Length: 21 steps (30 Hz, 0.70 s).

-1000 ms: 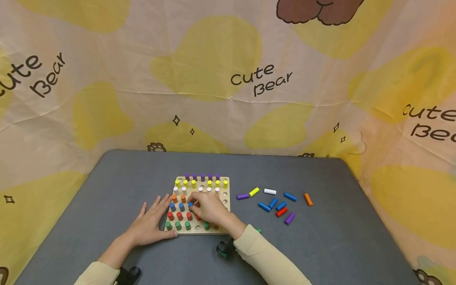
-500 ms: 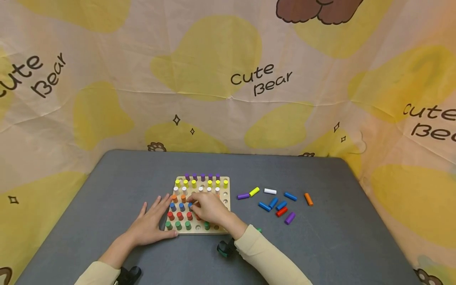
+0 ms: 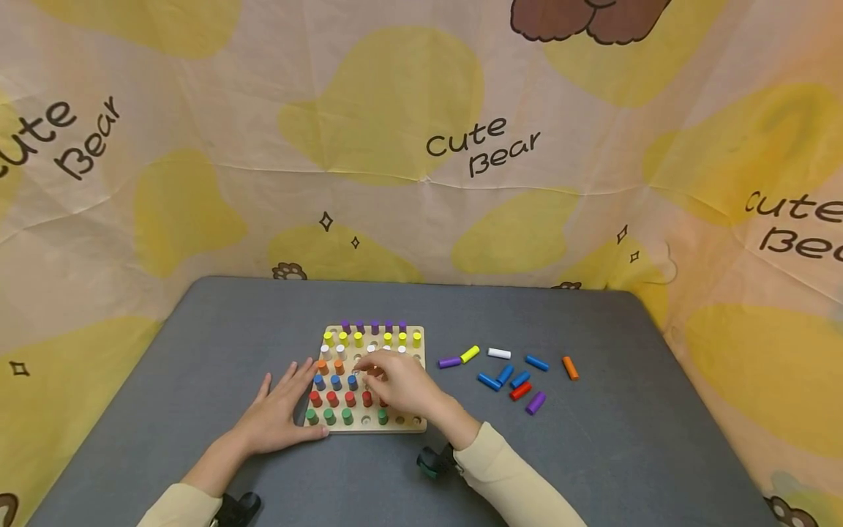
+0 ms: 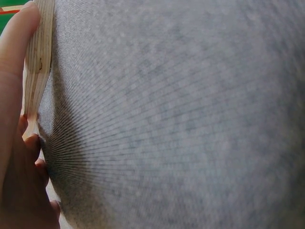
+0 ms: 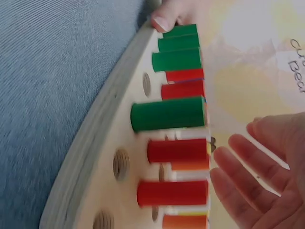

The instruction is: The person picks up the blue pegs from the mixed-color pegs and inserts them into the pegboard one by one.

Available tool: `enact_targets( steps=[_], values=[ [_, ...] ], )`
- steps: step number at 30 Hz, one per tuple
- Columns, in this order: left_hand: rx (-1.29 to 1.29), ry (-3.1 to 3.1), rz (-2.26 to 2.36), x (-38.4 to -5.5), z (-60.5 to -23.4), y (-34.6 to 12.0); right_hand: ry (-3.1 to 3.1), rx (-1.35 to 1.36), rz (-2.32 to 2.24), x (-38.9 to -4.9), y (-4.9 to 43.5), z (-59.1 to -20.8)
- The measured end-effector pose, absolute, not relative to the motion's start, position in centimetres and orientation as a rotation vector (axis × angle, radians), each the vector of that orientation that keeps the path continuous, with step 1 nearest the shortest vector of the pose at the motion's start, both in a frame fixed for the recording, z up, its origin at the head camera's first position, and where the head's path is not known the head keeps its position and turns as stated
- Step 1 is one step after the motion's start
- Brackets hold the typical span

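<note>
Pegboard (image 3: 356, 428) (w/ pegs (image 3: 350, 400)) under R grip (image 3: 400, 382), touching L grip (image 3: 279, 416)

Pale cream sleeves (image 3: 516, 476) reach both wrists, each wearing a rounded black camera (image 3: 435, 462), the fingers (image 5: 248, 180) bare.

Both my cream-sleeved arms (image 3: 516, 477) reach forward.
My bare left hand (image 3: 276, 417) lies splayed; my bare right hand (image 3: 403, 384) hovers, loosely curved.

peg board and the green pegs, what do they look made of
The peg board looks like bare plywood: pale, with layered stripes along its edge. The green pegs could be painted wood or plastic: smooth, evenly coloured, no grain showing.
</note>
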<state>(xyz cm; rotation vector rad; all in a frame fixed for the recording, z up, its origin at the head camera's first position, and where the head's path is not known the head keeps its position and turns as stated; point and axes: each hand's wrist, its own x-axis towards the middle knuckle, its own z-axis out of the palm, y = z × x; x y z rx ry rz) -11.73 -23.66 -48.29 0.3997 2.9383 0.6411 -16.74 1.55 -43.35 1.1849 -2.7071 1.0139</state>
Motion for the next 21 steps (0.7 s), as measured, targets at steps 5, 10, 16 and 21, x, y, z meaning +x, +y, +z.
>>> enact_targets(
  steps=[5,10,16,21],
  values=[
    [0.405,2.936,0.646,-11.9,-48.5,-23.7,-2.658,1.221,1.056,-16.8,3.3,-42.9],
    [0.410,2.936,0.656,-11.9,-48.5,-23.8,-2.632,1.222,1.072,-17.0,5.2,-42.5],
    [0.403,2.932,0.656,-11.9,-48.4,-23.7,-2.572,1.169,1.092,-17.5,7.4,-42.7],
    [0.400,2.929,0.652,-12.0,-48.3,-23.7,-2.547,1.101,1.121,-17.8,9.7,-43.2]
  ],
)
